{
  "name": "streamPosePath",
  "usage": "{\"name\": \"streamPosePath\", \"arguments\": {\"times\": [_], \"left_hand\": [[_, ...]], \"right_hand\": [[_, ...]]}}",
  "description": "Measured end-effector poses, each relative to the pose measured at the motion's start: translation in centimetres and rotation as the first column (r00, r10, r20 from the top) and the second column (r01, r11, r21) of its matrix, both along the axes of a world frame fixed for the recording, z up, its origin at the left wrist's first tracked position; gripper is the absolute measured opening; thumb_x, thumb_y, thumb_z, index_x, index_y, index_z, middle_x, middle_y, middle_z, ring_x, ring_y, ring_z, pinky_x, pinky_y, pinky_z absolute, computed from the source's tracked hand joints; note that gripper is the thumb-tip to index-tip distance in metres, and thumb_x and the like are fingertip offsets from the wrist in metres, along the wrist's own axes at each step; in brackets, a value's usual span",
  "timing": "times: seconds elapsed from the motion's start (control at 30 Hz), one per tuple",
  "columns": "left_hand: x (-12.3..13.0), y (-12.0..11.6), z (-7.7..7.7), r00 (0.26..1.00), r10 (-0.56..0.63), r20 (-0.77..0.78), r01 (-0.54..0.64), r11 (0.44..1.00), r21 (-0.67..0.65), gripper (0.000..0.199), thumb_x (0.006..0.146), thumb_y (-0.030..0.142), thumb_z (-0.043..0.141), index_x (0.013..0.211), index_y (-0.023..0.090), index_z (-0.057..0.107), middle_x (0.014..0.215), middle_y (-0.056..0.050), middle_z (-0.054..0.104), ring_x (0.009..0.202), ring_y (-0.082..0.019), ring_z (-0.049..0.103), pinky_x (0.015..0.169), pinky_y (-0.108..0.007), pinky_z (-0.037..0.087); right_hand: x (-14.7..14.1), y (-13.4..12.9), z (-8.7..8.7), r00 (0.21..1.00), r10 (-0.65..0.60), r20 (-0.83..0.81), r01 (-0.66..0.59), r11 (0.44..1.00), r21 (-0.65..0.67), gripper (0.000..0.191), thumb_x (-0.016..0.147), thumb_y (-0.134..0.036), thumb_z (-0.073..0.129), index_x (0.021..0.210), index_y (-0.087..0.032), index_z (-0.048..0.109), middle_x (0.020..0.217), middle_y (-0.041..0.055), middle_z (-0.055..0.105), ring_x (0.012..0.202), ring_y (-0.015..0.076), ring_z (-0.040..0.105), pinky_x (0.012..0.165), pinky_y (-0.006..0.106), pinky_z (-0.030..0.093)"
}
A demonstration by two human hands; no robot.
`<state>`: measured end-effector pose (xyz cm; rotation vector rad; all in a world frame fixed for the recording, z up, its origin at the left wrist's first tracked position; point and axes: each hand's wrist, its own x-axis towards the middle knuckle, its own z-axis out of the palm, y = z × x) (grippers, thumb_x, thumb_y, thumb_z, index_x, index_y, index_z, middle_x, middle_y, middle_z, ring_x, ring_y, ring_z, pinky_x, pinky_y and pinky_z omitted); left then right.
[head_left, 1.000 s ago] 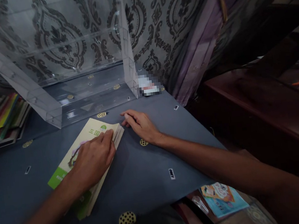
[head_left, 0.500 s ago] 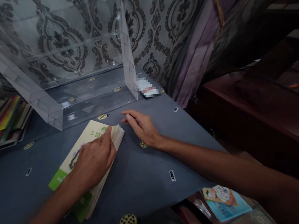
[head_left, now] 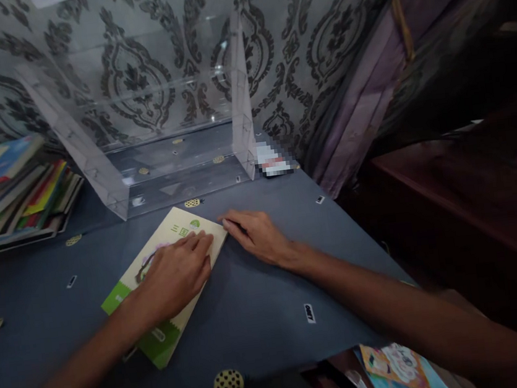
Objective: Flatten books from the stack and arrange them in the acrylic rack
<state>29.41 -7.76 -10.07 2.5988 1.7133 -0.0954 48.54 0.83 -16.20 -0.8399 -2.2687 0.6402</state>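
A cream and green book [head_left: 163, 342] lies closed and slanted on the dark blue tablecloth, cover up, with a picture and green characters on the front. Across the cover rests my left hand [head_left: 178, 271], palm down with its fingers stretched out, hiding part of the picture. At the book's upper right corner is my right hand [head_left: 258, 237], its thumb and fingers drawn together on the corner; the fingertips are partly hidden.
Behind the book stands a clear acrylic rack [head_left: 117, 201] against the patterned wall. Stacked books [head_left: 20, 196] lie at the left. A partly blurred item [head_left: 276, 161] sits right of the rack. Below the table's edge is a blue and orange booklet [head_left: 400, 371].
My right hand has come to the book's corner, where it was apart before. The lifted, spread pages now lie flat under the cover. The view has shifted slightly left.
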Motion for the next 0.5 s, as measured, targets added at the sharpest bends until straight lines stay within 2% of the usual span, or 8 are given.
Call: {"name": "streamPosePath", "arguments": {"times": [0.1, 0.2, 0.3, 0.5], "left_hand": [[-2.4, -0.5, -0.3, 0.995, -0.034, 0.093, 0.038, 0.999, -0.037, 0.037, 0.099, 0.021, 0.039, 0.129, 0.020, 0.060, 0.142, -0.009, 0.061, 0.129, -0.025, 0.059, 0.105, -0.044, 0.051], [-5.2, -1.5, -1.1, 0.990, 0.057, 0.125, -0.052, 0.998, -0.045, 0.044, 0.102, 0.030, 0.038, 0.144, 0.022, 0.051, 0.154, -0.008, 0.050, 0.145, -0.029, 0.042, 0.115, -0.053, 0.041], [-7.0, -2.6, -1.5, 0.982, 0.135, 0.133, -0.125, 0.988, -0.086, 0.050, 0.104, 0.039, 0.036, 0.151, 0.023, 0.044, 0.159, -0.008, 0.042, 0.150, -0.030, 0.032, 0.115, -0.052, 0.042], [-7.0, -3.8, -1.8, 0.972, 0.207, 0.111, -0.207, 0.978, -0.017, 0.047, 0.104, 0.040, 0.036, 0.145, 0.020, 0.051, 0.155, -0.011, 0.047, 0.147, -0.031, 0.039, 0.108, -0.050, 0.049]], "right_hand": [[0.0, -0.3, -0.1, 1.000, 0.001, 0.011, -0.001, 0.999, 0.052, 0.031, 0.103, -0.030, 0.039, 0.098, -0.020, 0.068, 0.085, 0.0063, 0.071, 0.076, 0.0186, 0.065, 0.072, 0.030, 0.046], [0.0, -0.8, -0.1, 0.999, -0.003, 0.037, -0.001, 0.996, 0.084, 0.031, 0.104, -0.030, 0.038, 0.101, -0.020, 0.067, 0.083, 0.0058, 0.071, 0.073, 0.0171, 0.065, 0.069, 0.029, 0.045], [-0.2, -1.1, 0.1, 0.999, 0.007, 0.052, -0.011, 0.998, 0.064, 0.032, 0.105, -0.029, 0.036, 0.103, -0.018, 0.066, 0.084, 0.0070, 0.071, 0.073, 0.0174, 0.065, 0.070, 0.030, 0.047], [-1.3, -0.2, 0.1, 0.995, 0.064, 0.074, -0.069, 0.995, 0.067, 0.032, 0.104, -0.028, 0.036, 0.112, -0.019, 0.065, 0.093, 0.0084, 0.071, 0.084, 0.0206, 0.066, 0.079, 0.035, 0.053]]}}
